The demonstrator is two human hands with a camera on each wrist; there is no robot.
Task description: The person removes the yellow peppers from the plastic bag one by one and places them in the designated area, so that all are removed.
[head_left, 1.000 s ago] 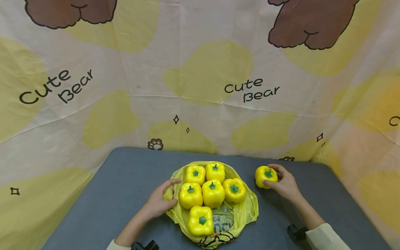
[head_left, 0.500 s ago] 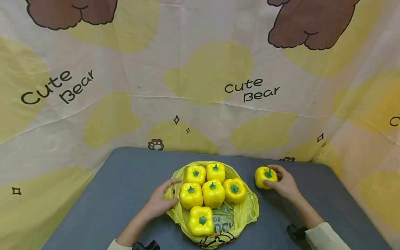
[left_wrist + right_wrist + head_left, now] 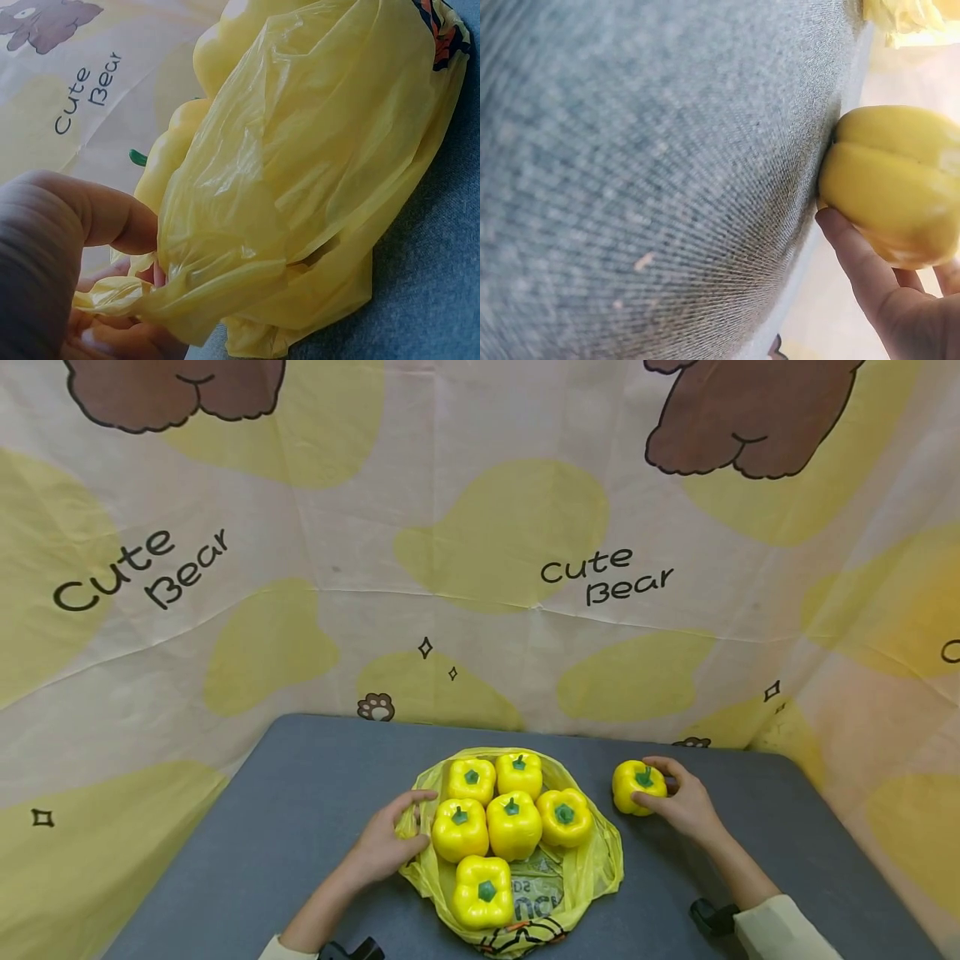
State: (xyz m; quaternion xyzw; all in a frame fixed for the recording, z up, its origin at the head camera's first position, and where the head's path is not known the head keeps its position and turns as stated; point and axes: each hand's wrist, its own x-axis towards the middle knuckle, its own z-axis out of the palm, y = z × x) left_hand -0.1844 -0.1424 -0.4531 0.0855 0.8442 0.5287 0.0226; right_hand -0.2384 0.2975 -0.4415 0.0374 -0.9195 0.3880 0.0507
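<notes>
Your right hand [image 3: 688, 803] holds a yellow pepper [image 3: 632, 788] near the far edge of the table [image 3: 322, 777], towards its far right corner. Your thumb is on the near side and your fingers curve round the other, clamped on its flank; in the right wrist view the pepper seems to rest against the surface. The smooth, even gloss suggests a light, hollow imitation, firm enough to keep its shape yet liable to slip under a fingertip grip. Take it round the widest part of the lobes, fingers opposite the thumb, and spare the green stem [image 3: 646, 776], which looks thin and may come loose.

Your left hand [image 3: 378, 842] grips the left rim of a yellow plastic bag [image 3: 603, 864], with film between thumb and fingers; how tightly, you cannot tell. The bag sits on the middle of the table, its top near the far edge. It looks thin, limp and easily torn, so hold a gathered fold rather than a single layer. The six peppers [image 3: 514, 831] inside may roll against one another if you pull that rim sharply.
</notes>
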